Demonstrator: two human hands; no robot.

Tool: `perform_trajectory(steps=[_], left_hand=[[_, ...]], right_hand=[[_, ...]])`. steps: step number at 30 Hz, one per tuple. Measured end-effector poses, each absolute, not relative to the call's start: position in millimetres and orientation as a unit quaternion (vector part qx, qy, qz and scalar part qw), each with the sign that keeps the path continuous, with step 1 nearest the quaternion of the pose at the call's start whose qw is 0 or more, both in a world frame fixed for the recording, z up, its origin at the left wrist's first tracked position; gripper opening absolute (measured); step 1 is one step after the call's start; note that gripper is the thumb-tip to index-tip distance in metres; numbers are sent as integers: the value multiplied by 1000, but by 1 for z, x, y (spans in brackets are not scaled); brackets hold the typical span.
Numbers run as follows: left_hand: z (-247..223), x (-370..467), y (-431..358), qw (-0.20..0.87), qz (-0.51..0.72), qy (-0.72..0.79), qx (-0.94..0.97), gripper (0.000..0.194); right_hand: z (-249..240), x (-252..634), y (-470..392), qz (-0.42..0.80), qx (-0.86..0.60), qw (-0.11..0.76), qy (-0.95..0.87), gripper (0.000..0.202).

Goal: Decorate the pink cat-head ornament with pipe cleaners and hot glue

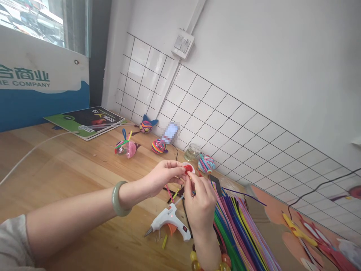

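Note:
Between my two hands is a small round piece (188, 168) with a pale rim and red material, perhaps pipe cleaner, in its middle. My left hand (166, 176), a green bangle on its wrist, pinches it from the left. My right hand (200, 197), with a bead bracelet, has thumb and forefinger closed together at the piece's lower edge. The fingertips cover part of it. Below the hands a white glue gun (168, 220) lies on the wooden table (107, 226), nozzle pointing left. Bundled coloured pipe cleaners (239, 226) lie beside my right wrist.
Several pipe-cleaner-wrapped balls, including a pink one (131, 148) and a blue one (207, 163), stand toward the wall. A glass jar (193, 151), a lit phone (170, 132) and a booklet (90, 119) are farther back. A white cable (36, 146) crosses the left. Yellow-handled pliers (299, 230) lie right.

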State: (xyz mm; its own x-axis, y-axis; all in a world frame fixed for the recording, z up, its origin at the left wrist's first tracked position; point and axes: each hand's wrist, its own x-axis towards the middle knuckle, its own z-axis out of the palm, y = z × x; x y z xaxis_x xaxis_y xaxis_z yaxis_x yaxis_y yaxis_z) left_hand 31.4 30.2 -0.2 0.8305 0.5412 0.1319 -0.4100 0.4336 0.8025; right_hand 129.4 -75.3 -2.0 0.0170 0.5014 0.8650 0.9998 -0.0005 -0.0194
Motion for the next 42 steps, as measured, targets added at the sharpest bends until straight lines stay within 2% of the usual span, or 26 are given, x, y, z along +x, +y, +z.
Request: perform_trajectory(steps=[4, 6, 8, 11, 13, 20, 27, 34, 42], left_hand=[[0, 32, 35, 826, 287, 86, 477, 27], [-1, 33, 38, 825, 289, 97, 476, 29], [-2, 33, 41, 831, 290, 108, 462, 30], [-3, 34, 44, 841, 288, 118, 443, 28], [-4, 34, 45, 839, 295, 118, 441, 25], [-2, 33, 47, 820, 334, 117, 450, 24], [-1, 33, 45, 816, 330, 110, 462, 29], [0, 31, 35, 815, 327, 81, 472, 30], [4, 29, 28, 836, 319, 83, 439, 32]], right_hand=[[3, 126, -77, -202, -639, 459, -584, 13], [7, 125, -81, -67, -659, 531, -529, 14], [11, 126, -84, 79, -654, 585, -473, 24], [14, 130, -87, 234, -616, 612, -438, 40], [15, 133, -88, 271, -602, 611, -436, 42], [19, 136, -92, 267, -618, 588, -448, 32], [14, 133, -90, 64, -674, 538, -502, 11], [17, 126, -90, 28, -684, 515, -517, 19], [8, 122, -84, -59, -670, 548, -497, 19]])
